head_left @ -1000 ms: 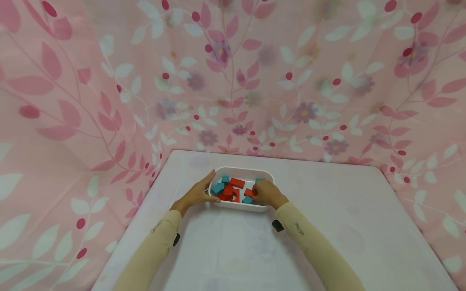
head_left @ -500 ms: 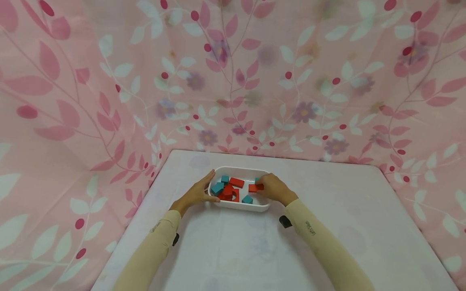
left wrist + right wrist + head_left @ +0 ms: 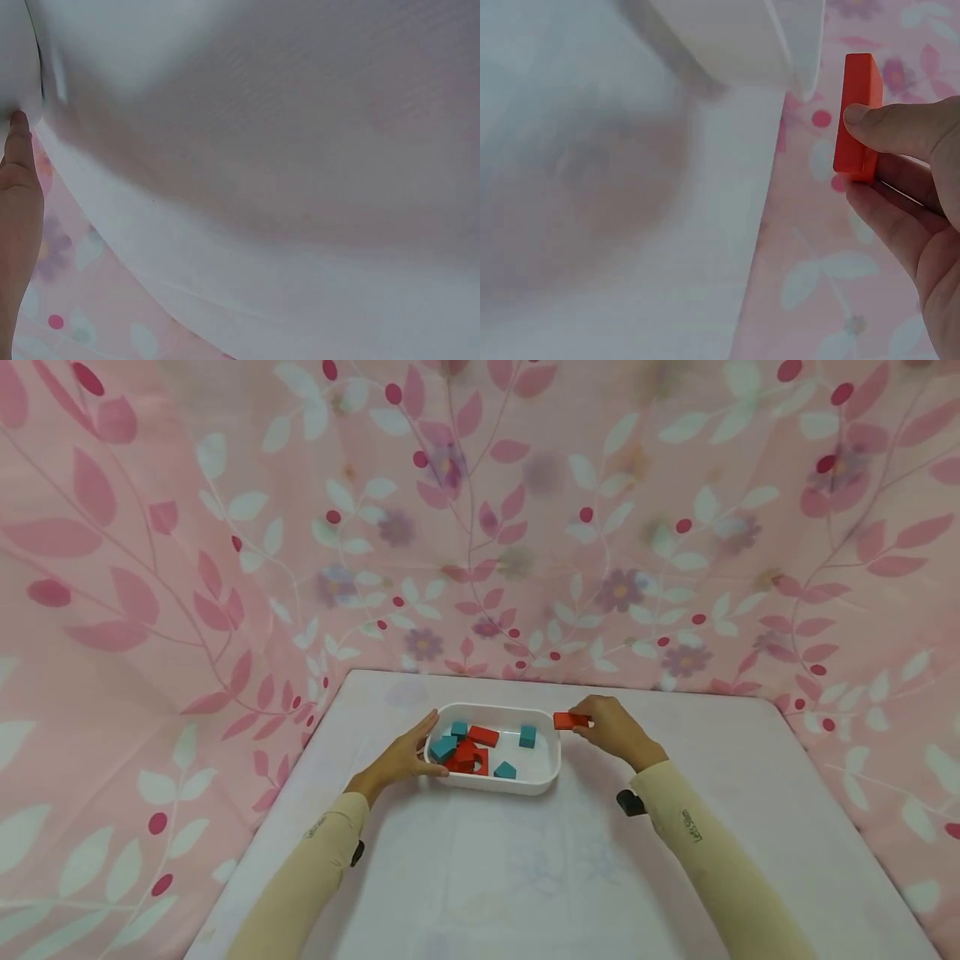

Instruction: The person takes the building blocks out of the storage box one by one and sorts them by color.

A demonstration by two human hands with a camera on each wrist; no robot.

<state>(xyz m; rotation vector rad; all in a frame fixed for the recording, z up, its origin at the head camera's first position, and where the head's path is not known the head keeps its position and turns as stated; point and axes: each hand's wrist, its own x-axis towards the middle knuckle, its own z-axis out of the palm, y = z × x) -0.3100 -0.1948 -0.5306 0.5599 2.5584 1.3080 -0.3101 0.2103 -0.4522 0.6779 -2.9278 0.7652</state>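
In the head view a white plastic tray point(image 3: 495, 784) stands on the table with red and teal toy blocks in it. My left hand point(image 3: 397, 762) rests against its left end, fingers and thumb spread straight along the rim. The left wrist view shows one straight finger point(image 3: 19, 146) touching a white wall. Just outside the tray's right end, my right hand point(image 3: 615, 727) pinches a red rectangular block point(image 3: 567, 721) between thumb and fingers. In the right wrist view this block point(image 3: 855, 142) stands on end, its lower part partly covered by the thumb.
Red blocks point(image 3: 465, 756) cluster at the tray's left side beside a teal block point(image 3: 443, 748). A teal cube point(image 3: 527, 737) and a teal pointed block point(image 3: 506, 770) lie toward the right. Pink floral cloth point(image 3: 480, 568) hangs behind the white table point(image 3: 495, 860).
My right hand has drawn the red block from inside the tray, out past its right rim. The teal cube it covered now shows fully. The left hand keeps its place on the tray.
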